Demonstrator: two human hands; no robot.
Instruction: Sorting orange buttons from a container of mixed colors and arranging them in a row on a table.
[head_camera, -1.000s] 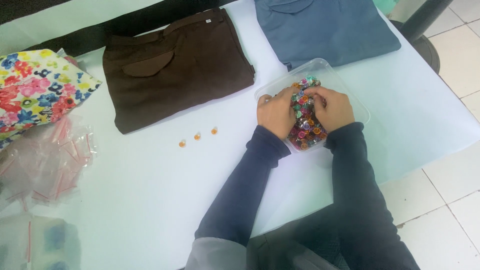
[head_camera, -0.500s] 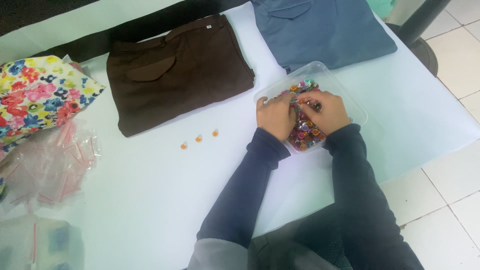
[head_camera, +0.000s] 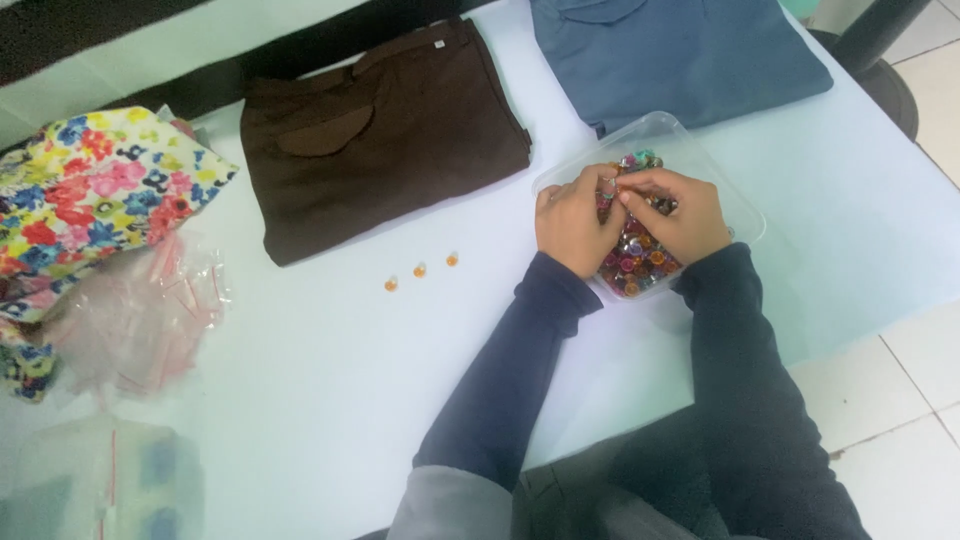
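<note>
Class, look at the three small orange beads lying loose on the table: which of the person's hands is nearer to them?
Left. The left hand sits at the clear tray's near-left edge, closest to the orange beads; the right hand lies beyond it, over the tray.

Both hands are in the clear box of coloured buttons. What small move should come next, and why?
Probably lift the right hand with one button and set it beside the three orange buttons on the white table. Both hands pinch together over the clear box; left hand can steady it.
</note>
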